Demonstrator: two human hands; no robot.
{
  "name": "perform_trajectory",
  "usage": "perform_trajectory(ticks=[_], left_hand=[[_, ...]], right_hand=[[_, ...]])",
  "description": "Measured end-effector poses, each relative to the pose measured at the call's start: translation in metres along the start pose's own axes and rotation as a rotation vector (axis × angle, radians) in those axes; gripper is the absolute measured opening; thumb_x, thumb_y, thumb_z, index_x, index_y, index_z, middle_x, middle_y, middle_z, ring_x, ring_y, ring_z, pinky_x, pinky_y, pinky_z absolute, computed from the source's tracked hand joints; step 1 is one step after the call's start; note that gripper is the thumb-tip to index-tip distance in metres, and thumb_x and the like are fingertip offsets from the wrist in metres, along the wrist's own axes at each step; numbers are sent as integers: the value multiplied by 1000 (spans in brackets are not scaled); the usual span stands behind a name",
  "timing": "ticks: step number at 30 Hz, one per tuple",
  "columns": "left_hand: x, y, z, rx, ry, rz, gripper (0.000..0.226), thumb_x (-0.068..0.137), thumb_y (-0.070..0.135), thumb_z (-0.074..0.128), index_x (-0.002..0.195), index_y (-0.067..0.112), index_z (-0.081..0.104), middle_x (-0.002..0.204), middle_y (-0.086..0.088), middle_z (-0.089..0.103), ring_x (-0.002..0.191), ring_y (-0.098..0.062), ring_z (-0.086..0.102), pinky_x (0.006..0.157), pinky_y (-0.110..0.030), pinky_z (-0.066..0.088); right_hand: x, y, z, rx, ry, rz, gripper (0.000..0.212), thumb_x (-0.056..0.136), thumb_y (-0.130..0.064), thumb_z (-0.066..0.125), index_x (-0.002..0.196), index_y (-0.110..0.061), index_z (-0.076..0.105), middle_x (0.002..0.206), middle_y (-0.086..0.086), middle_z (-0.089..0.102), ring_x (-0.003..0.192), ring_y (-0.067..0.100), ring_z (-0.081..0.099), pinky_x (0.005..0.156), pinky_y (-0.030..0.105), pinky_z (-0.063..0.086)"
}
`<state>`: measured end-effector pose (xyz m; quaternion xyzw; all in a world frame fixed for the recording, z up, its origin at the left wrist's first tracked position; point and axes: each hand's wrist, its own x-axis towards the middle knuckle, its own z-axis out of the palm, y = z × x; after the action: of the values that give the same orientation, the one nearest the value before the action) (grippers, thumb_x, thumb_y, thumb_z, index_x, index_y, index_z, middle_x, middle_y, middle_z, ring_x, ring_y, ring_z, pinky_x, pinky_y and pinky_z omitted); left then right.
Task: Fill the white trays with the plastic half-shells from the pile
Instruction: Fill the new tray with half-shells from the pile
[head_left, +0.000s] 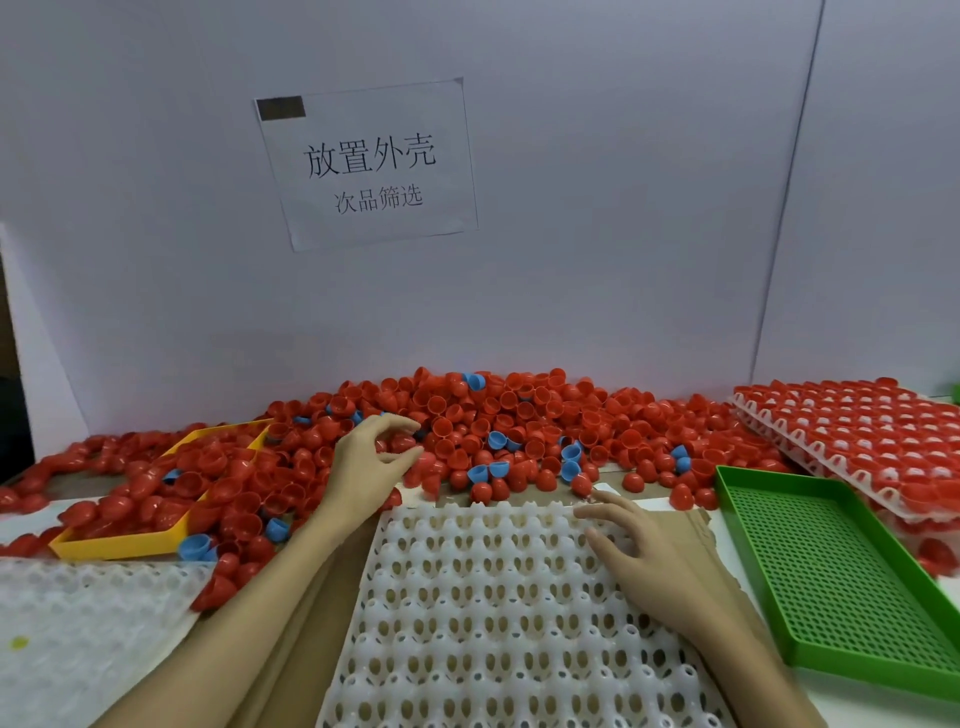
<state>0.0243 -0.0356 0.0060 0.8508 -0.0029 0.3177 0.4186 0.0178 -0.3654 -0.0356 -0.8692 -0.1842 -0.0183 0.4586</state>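
Note:
A big pile of red half-shells (467, 421), with a few blue ones (496, 440) mixed in, lies along the back wall. In front of me is a white tray (467, 613) whose pockets hold no shells. My left hand (363, 467) reaches into the near edge of the pile. Its thumb and forefinger are curved and apart over the red shells, and I see nothing gripped. My right hand (639, 556) rests flat on the tray's far right corner with fingers spread.
Stacked white trays filled with red shells (857, 436) sit at the far right. A green perforated tray (831, 566) lies beside my right hand. At the left are a yellow tray (124, 543) half buried in shells and another white tray (78, 629). Cardboard lies under the middle tray.

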Motion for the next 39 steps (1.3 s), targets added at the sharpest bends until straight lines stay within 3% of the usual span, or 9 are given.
perform_trajectory(ticks=[6, 11, 14, 16, 21, 24, 28, 34, 39], left_hand=[[-61, 33, -7, -398, 46, -123, 24, 90, 13, 77, 108, 29, 77, 111, 12, 76, 109, -3, 69, 90, -14, 54], [-98, 47, -3, -557, -113, -230, 23, 93, 9, 72, 104, 28, 81, 112, 6, 78, 110, -6, 70, 91, -15, 54], [-101, 54, -7, -574, -146, -239, 20, 93, 9, 73, 105, 23, 80, 111, 9, 77, 110, -3, 69, 89, -13, 53], [-100, 57, -10, -562, -147, -217, 20, 92, 10, 74, 106, 24, 80, 111, 10, 77, 110, -3, 69, 90, -17, 55], [-102, 62, -7, -536, -128, -128, 19, 91, 15, 77, 103, 29, 79, 108, 7, 77, 109, -9, 71, 95, -29, 58], [-105, 65, -4, -522, -113, -81, 19, 91, 16, 78, 102, 32, 78, 109, 7, 77, 111, -12, 70, 96, -34, 55], [-104, 61, -5, -478, -83, -100, 16, 90, 17, 79, 98, 30, 78, 105, 8, 77, 108, -11, 71, 93, -39, 58], [-97, 55, -13, -504, -82, -194, 11, 94, 17, 74, 101, 24, 78, 101, 7, 77, 87, -11, 74, 79, -19, 57], [-98, 54, -10, -509, -111, -239, 11, 98, 16, 68, 103, 20, 78, 102, 5, 77, 89, -15, 74, 77, -20, 58]], right_hand=[[0, -2, -9, -125, 38, 30, 22, 106, -36, 59, 127, -40, 65, 161, -18, 37, 140, 5, 44, 104, 23, 31], [-1, 2, -12, -225, 71, 7, 28, 102, -51, 57, 130, -54, 59, 160, -24, 40, 125, 12, 63, 99, 35, 53], [-5, -3, -13, -122, 211, -172, 37, 103, -34, 61, 134, -53, 58, 148, -26, 56, 138, -1, 52, 115, 39, 46], [-5, -13, -17, -63, 247, -270, 40, 101, -27, 64, 130, -54, 62, 136, -32, 63, 132, -9, 54, 113, 32, 47], [3, -64, -6, 88, -254, -233, 41, 94, -40, 74, 133, -42, 65, 127, -23, 70, 114, 1, 70, 96, 28, 60], [8, -82, 20, 67, -360, -275, 37, 91, -31, 81, 127, -31, 71, 117, -16, 75, 104, 7, 75, 91, 27, 61], [14, -81, 34, 159, -395, -304, 25, 95, -17, 78, 119, -15, 75, 104, 1, 79, 93, 19, 77, 86, 33, 63], [16, -64, 24, 267, -303, -255, 20, 98, -25, 73, 117, -19, 75, 98, 6, 79, 90, 24, 78, 82, 33, 63], [13, -55, 14, 236, -240, -182, 28, 97, -21, 74, 123, -29, 73, 100, 0, 77, 92, 19, 77, 81, 30, 63]])
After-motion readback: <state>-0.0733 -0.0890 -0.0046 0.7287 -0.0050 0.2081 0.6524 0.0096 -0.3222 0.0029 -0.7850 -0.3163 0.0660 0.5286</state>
